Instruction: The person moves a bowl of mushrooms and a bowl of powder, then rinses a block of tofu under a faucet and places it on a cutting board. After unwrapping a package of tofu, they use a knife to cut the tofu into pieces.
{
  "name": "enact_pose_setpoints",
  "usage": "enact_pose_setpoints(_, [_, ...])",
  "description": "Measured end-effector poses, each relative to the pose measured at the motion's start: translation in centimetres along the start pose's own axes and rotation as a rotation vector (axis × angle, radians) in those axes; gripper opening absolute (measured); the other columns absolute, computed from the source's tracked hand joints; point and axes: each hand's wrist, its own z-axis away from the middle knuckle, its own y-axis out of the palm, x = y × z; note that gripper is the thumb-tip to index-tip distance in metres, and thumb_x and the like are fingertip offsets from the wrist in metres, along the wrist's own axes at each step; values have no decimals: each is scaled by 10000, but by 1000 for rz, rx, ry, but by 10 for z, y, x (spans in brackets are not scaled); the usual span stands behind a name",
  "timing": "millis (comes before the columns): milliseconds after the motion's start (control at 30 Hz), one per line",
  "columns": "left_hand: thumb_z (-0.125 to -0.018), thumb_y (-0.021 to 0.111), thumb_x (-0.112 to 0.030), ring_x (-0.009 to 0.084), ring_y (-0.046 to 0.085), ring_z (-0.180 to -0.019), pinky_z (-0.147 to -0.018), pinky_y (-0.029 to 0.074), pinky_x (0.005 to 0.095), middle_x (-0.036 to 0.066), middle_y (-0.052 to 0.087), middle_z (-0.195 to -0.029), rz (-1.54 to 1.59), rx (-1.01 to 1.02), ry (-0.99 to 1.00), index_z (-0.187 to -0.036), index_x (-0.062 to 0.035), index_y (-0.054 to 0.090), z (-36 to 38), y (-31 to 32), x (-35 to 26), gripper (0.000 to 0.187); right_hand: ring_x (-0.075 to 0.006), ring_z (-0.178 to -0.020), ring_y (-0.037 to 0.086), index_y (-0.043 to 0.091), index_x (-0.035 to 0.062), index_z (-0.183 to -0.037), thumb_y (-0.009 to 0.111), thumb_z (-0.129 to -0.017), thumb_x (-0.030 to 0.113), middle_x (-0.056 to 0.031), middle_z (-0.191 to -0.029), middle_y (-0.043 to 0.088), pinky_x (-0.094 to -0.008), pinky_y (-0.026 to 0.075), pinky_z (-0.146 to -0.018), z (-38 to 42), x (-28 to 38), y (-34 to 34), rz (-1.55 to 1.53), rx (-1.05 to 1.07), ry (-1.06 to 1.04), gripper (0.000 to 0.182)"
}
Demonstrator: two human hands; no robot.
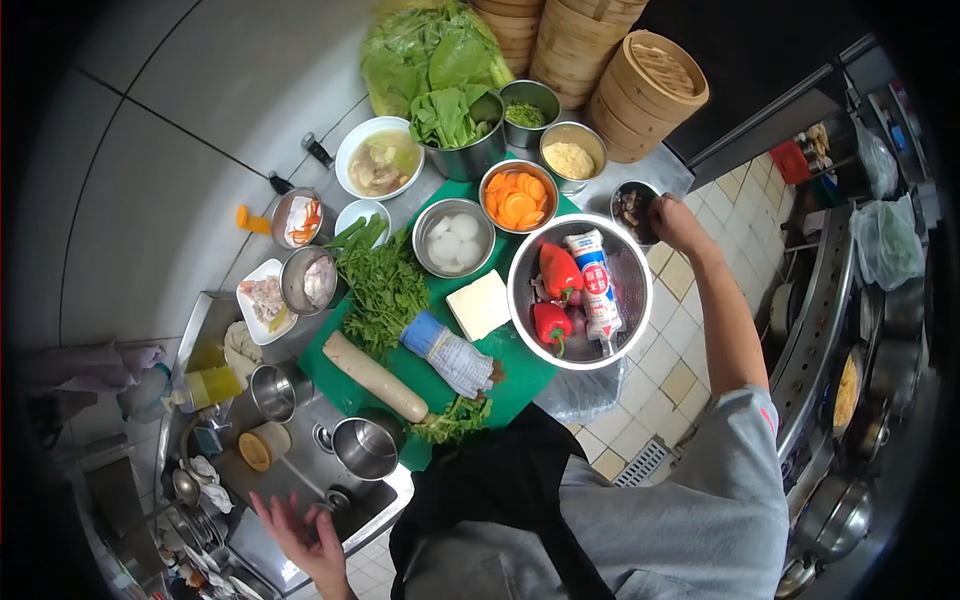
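Note:
My right hand (680, 222) is closed on the rim of a small metal bowl (632, 235) with dark pieces in it, at the counter's right edge. Some of its fingertips are hidden. My left hand (300, 540) hovers over the sink with its fingers spread, holding nothing. Left of the small bowl stands a wide metal colander (520, 300) with red bell peppers (560, 270) and a white packaged tube (597, 290) in it. Nearby are a bowl of carrot slices (518, 200), a bowl of white rounds (455, 240) and a white block like tofu (479, 306).
On the green cutting board (530, 378) lie a pale daikon-like root (375, 378) and bundled leafy herbs (385, 290). Bamboo steamers (650, 95) and leafy greens (435, 60) stand at the back. The sink (300, 465) is at left, cookware (845, 515) at right.

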Motion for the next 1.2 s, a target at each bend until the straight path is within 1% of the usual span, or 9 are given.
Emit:
enact_pose_setpoints(167, [-936,707,-42,324,600,-1301,-902,583,338,201,194,-1740,-15,7,-1,-1604,-102,403,-5,-4,-3,736,-389,-956,679,689,20,-913,718,-852,58,-202,-1017,667,-458,563,-851,8,11,-7,-54,-68,14,78])
enact_pose_setpoints(367, [-923,713,-41,325,602,-1313,-932,576,365,208,218,-1733,-74,-19,-22,-1560,-82,464,-4,-12,5,685,-249,-896,675,677,3,-930,774,-902,104,-136,-939,647,-390,547,-803,52,10,-23,-370,-523,-42,143])
enact_pose_setpoints(467, [-906,717,-27,328,601,-1317,-944,574,375,229,265,-1713,-123,-22,-71,-1472,-38,550,1,-18,14,590,-175,-865,665,684,-8,-949,766,-945,147,-97,-872,649,-371,553,-747,87,-11,-29,-416,-467,155,175])
enact_pose_setpoints(533, [-895,717,-15,332,599,-1320,-945,575,376,240,291,-1700,-168,0,-88,-1420,-15,592,2,-19,21,540,-128,-848,649,693,-7,-941,737,-987,211,-61,-813,646,-343,575,-691,107,-28,-30,-550,-204,507,228])
enact_pose_setpoints(667, [-861,730,2,349,607,-1304,-939,587,379,253,327,-1679,-218,11,-77,-1357,16,623,5,-20,19,507,-129,-871,654,687,-4,-1041,691,-1014,258,-48,-902,655,-333,597,-659,129,-38,-7,-589,-245,528,263])
enact_pose_setpoints(767, [-853,748,-7,355,612,-1296,-935,595,385,262,325,-1676,-214,-19,-118,-1356,15,623,2,-16,12,519,-121,-893,659,633,76,-1171,643,-1036,222,11,-1002,650,-329,591,-683,128,-16,-6,-804,-242,413,199])
enact_pose_setpoints(867, [-854,771,-18,345,615,-1290,-929,598,369,291,310,-1668,-164,-4,-83,-1365,4,618,3,-19,6,533,-143,-1033,654,492,110,-1387,603,-1034,155,-40,-1250,586,-333,599,-772,107,27,-13,-1093,-171,535,373])
enact_pose_setpoints(967, [-819,818,-13,313,652,-1211,-908,598,349,299,325,-1657,-170,-31,-56,-1361,-3,626,12,-21,6,575,-172,-1036,664,483,66,-1429,598,-1029,138,-81,-1325,564,-356,625,-778,75,36,5,-1179,-159,455,422])
enact_pose_setpoints(1200, [-817,827,-13,284,676,-1148,-904,597,342,298,338,-1652,-211,-94,-115,-1357,-7,643,38,-26,2,571,-197,-1113,679,488,35,-1434,594,-1045,61,-99,-1395,556,-377,615,-837,36,47,7,-979,-117,288,404])
